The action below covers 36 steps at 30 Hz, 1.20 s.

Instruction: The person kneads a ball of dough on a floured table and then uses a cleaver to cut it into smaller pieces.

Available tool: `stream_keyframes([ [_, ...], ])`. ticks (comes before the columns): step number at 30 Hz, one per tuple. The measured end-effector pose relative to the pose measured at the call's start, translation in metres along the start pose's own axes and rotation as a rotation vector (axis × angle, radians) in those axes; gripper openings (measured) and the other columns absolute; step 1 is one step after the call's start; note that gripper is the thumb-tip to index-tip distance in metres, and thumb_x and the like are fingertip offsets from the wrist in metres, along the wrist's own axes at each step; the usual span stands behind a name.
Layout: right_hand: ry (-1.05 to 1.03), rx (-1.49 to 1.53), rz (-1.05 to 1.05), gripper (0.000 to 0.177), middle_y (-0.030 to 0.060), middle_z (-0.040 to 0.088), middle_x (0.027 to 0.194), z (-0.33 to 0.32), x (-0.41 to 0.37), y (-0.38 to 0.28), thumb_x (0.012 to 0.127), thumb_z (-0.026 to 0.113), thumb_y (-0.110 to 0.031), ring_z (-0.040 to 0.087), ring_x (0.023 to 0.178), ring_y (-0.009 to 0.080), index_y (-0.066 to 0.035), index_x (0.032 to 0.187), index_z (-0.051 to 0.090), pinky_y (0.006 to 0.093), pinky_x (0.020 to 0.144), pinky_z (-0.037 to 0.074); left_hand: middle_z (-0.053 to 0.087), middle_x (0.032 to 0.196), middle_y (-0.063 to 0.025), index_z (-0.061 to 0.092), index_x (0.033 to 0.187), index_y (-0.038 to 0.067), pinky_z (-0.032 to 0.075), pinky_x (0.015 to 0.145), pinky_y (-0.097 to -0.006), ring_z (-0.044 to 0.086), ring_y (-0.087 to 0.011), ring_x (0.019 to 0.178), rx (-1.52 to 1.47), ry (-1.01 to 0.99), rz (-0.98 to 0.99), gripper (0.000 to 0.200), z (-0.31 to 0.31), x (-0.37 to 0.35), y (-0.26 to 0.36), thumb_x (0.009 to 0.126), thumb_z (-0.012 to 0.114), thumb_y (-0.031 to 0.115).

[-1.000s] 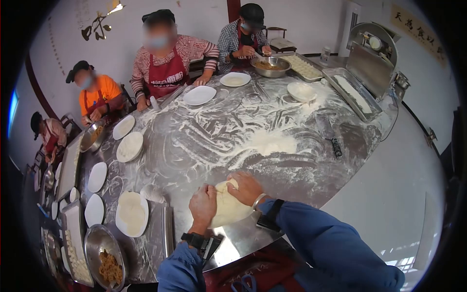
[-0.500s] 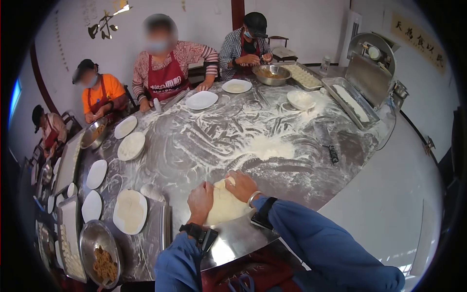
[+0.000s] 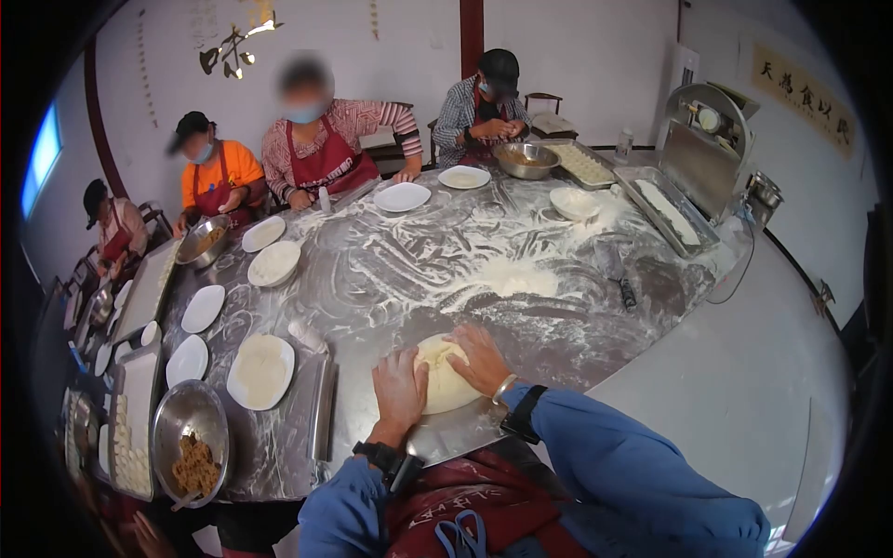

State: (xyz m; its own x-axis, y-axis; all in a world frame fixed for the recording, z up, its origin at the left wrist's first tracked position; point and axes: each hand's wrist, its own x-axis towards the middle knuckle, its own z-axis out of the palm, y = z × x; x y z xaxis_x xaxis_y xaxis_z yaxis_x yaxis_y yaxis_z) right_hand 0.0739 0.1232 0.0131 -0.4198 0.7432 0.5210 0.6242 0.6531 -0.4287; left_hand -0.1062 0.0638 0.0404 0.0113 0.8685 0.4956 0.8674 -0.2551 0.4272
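Note:
A large pale lump of dough (image 3: 441,383) lies on the metal tabletop (image 3: 367,321) near its front edge. My left hand (image 3: 400,388) rests against the dough's left side, fingers stretched forward and slightly apart. On the upper right of the dough lies my right hand (image 3: 482,360), its fingers spread over the surface. Both palms touch the dough and neither hand is wrapped around it. Loose flour (image 3: 516,277) is scattered beyond the dough. To the left of my hands is a metal bar-like tool (image 3: 323,409).
A bowl of filling (image 3: 193,442), a plate with flour (image 3: 261,372) and trays (image 3: 135,400) stand left. A dark-handled scraper (image 3: 627,293) lies right. Several people sit along the far and left sides. A metal box (image 3: 699,153) stands at the back right.
My fingers have gone from curled over the dough to stretched out on it. The dough looks rounder and more compact. The whole view has shifted slightly.

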Motion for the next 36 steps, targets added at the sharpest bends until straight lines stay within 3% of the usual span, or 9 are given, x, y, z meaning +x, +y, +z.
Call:
stream_keyframes([
  [3, -0.058, 0.026, -0.032, 0.050, 0.0164, 0.049, 0.125, -0.019, -0.008, -0.003, 0.083, 0.058, -0.036, 0.039, 0.121, 0.0341, -0.008, 0.124, 0.051, 0.0423, 0.104, 0.028, 0.054, 0.111, -0.0142, 0.052, 0.114, 0.005, 0.035, 0.089, -0.0439, 0.048, -0.0326, 0.104, -0.055, 0.019, 0.101, 0.038, -0.014, -0.020, 0.009, 0.082, 0.058, 0.023],
  [6, -0.251, 0.306, 0.071, 0.085, 0.0191, 0.042, 0.133, -0.052, -0.002, -0.011, 0.065, 0.074, -0.048, 0.033, 0.128, 0.0360, -0.012, 0.135, 0.041, 0.0456, 0.107, 0.024, 0.052, 0.114, -0.0140, 0.051, 0.116, 0.004, 0.035, 0.090, -0.0433, 0.047, -0.0321, 0.105, -0.061, -0.040, 0.152, 0.045, -0.038, -0.033, 0.023, 0.077, 0.062, 0.024],
  [10, -0.458, 0.050, -0.094, 0.100, 0.0214, 0.032, 0.141, -0.055, -0.004, -0.018, 0.059, 0.078, -0.048, 0.026, 0.131, 0.0406, -0.016, 0.141, 0.031, 0.0470, 0.108, 0.020, 0.052, 0.112, -0.0128, 0.050, 0.125, 0.011, 0.035, 0.090, -0.0438, 0.047, -0.0302, 0.105, -0.068, -0.196, 0.126, 0.070, -0.068, -0.040, 0.032, 0.064, 0.076, 0.031],
  [12, -0.518, 0.084, -0.099, 0.099, 0.0214, 0.032, 0.141, -0.055, -0.005, -0.019, 0.060, 0.078, -0.046, 0.026, 0.131, 0.0407, -0.015, 0.141, 0.031, 0.0473, 0.108, 0.021, 0.048, 0.119, -0.0133, 0.042, 0.136, 0.019, 0.035, 0.091, -0.0464, 0.045, -0.0314, 0.108, 0.042, -0.239, 0.069, 0.091, -0.076, -0.039, 0.033, 0.056, 0.082, 0.038],
  [15, -0.546, 0.079, -0.079, 0.093, 0.0215, 0.034, 0.140, -0.055, -0.012, -0.027, 0.062, 0.078, -0.042, 0.029, 0.129, 0.0402, -0.014, 0.139, 0.034, 0.0474, 0.106, 0.023, 0.044, 0.124, -0.0153, 0.038, 0.138, 0.018, 0.036, 0.092, -0.0471, 0.043, -0.0342, 0.110, -0.006, -0.279, 0.033, 0.093, -0.046, -0.048, 0.008, 0.059, 0.082, 0.039],
  [19, -0.403, 0.023, -0.009, 0.076, 0.0213, 0.039, 0.134, -0.050, -0.026, -0.041, 0.069, 0.074, -0.033, 0.037, 0.121, 0.0382, -0.013, 0.134, 0.040, 0.0470, 0.103, 0.028, 0.043, 0.124, -0.0164, 0.037, 0.139, 0.019, 0.040, 0.088, -0.0460, 0.044, -0.0355, 0.109, -0.047, -0.348, 0.000, 0.089, -0.042, -0.047, 0.006, 0.064, 0.079, 0.040],
  [28, -0.261, 0.040, 0.003, 0.066, 0.0224, 0.049, 0.123, -0.009, -0.002, -0.005, 0.074, 0.069, -0.032, 0.043, 0.116, 0.0396, -0.007, 0.129, 0.043, 0.0484, 0.100, 0.031, 0.051, 0.109, -0.0170, 0.042, 0.134, 0.013, 0.041, 0.084, -0.0444, 0.048, -0.0349, 0.099, 0.008, -0.303, -0.192, 0.077, -0.018, -0.022, 0.004, 0.068, 0.075, 0.036],
  [32, -0.376, 0.064, 0.239, 0.065, 0.0215, 0.052, 0.119, -0.010, 0.024, 0.005, 0.069, 0.073, -0.033, 0.048, 0.112, 0.0378, -0.005, 0.123, 0.049, 0.0455, 0.096, 0.038, 0.055, 0.121, -0.0157, 0.046, 0.131, 0.006, 0.036, 0.097, -0.0412, 0.047, -0.0308, 0.114, -0.164, -0.261, -0.221, 0.070, 0.014, -0.014, -0.020, 0.075, 0.068, 0.042],
  [36, -0.350, 0.118, 0.000, 0.065, 0.0227, 0.051, 0.122, 0.000, 0.024, 0.024, 0.065, 0.070, -0.020, 0.046, 0.115, 0.0398, 0.000, 0.123, 0.047, 0.0448, 0.100, 0.035, 0.050, 0.114, -0.0174, 0.034, 0.138, 0.013, 0.042, 0.089, -0.0444, 0.048, -0.0355, 0.108, -0.061, -0.263, -0.295, 0.077, 0.006, -0.017, -0.013, 0.076, 0.066, 0.046],
])
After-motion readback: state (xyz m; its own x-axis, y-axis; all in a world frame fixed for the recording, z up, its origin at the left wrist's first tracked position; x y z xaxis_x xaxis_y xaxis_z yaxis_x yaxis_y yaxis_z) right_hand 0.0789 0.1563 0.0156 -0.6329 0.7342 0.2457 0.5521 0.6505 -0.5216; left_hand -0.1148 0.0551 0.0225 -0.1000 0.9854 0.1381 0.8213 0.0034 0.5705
